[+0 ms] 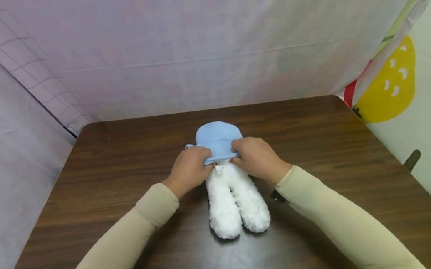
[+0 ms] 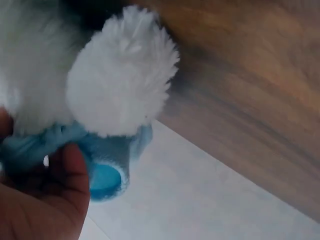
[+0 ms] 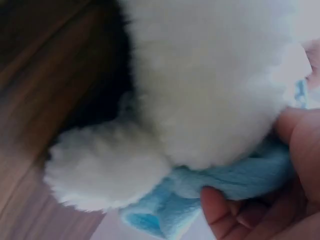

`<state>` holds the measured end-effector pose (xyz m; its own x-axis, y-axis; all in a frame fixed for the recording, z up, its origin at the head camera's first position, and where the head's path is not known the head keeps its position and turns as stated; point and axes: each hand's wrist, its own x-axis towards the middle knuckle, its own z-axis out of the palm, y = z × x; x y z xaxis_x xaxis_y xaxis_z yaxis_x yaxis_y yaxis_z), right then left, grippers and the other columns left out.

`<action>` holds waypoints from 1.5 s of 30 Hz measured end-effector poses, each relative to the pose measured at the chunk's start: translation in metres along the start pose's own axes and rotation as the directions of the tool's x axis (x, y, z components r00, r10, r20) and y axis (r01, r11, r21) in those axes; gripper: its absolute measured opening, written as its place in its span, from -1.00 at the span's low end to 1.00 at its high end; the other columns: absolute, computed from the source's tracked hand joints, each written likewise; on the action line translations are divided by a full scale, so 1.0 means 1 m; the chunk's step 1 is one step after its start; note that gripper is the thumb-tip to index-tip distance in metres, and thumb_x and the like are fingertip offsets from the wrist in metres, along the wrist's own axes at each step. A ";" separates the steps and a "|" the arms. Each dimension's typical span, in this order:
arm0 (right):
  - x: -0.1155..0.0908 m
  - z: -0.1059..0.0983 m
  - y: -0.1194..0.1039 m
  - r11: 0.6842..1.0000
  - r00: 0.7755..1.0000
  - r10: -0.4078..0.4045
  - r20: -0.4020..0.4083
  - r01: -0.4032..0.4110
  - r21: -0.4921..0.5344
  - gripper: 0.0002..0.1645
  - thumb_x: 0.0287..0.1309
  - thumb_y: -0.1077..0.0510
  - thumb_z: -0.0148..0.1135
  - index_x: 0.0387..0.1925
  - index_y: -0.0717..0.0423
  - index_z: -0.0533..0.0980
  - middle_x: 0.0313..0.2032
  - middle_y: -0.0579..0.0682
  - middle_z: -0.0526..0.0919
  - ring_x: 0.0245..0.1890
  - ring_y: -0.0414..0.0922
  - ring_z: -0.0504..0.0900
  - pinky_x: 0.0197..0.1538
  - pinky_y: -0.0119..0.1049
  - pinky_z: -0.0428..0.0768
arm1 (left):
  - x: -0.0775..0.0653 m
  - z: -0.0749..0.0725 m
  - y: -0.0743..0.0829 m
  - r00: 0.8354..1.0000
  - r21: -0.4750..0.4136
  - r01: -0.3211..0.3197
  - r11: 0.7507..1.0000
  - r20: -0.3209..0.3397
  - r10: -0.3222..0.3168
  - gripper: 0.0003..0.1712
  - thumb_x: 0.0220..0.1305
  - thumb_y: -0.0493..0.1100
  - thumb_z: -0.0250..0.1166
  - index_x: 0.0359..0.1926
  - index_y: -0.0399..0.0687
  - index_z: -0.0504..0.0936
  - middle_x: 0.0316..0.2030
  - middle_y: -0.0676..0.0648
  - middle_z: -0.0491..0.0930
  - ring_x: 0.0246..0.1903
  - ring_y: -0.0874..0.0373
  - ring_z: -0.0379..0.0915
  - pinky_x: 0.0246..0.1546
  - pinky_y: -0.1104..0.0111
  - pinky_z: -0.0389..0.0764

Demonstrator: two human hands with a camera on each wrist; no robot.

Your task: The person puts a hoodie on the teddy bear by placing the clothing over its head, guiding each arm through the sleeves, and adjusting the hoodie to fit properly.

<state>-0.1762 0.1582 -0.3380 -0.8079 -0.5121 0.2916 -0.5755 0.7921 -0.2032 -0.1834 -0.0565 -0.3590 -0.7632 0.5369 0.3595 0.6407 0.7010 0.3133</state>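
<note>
A white fluffy plush toy (image 1: pixel 224 209) lies on the table with its two legs towards me. Soft blue cloth (image 1: pixel 218 134) covers its far end; a small flap with a brighter blue oval (image 2: pixel 106 180) shows in the left wrist view. My left hand (image 1: pixel 191 169) pinches the cloth's near edge on the left. On the right, my right hand (image 1: pixel 259 158) grips the same edge between thumb and fingers. A small white tag (image 1: pixel 219 169) sits between the hands. In the right wrist view, curled fingers (image 3: pixel 217 210) lie against the blue cloth, below the white fur.
The brown wood-grain table (image 1: pixel 127 157) extends around the toy on all sides. A pale curtain (image 1: pixel 202 48) hangs behind its far edge. At the right is a white sheet with a yellow printed shape (image 1: pixel 392 84). Something small and black (image 1: pixel 278 196) shows under my right wrist.
</note>
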 end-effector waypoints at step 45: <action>0.005 0.003 0.014 0.976 0.976 0.124 0.178 -0.153 0.156 0.18 0.07 -0.22 0.45 0.48 0.28 0.10 0.43 0.25 0.18 0.35 0.23 0.21 0.29 0.08 0.34 | 0.008 -0.016 -0.007 0.971 0.035 0.002 0.999 0.237 -0.010 0.07 0.08 0.13 0.52 0.45 -0.22 0.21 0.40 -0.27 0.20 0.41 -0.18 0.06 0.35 -0.07 0.15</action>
<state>-0.1891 0.1658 -0.3425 -0.8827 -0.4606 0.0930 -0.4581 0.7993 -0.3888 -0.1928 -0.0641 -0.3442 -0.7678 0.6257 0.1377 0.6359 0.7180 0.2831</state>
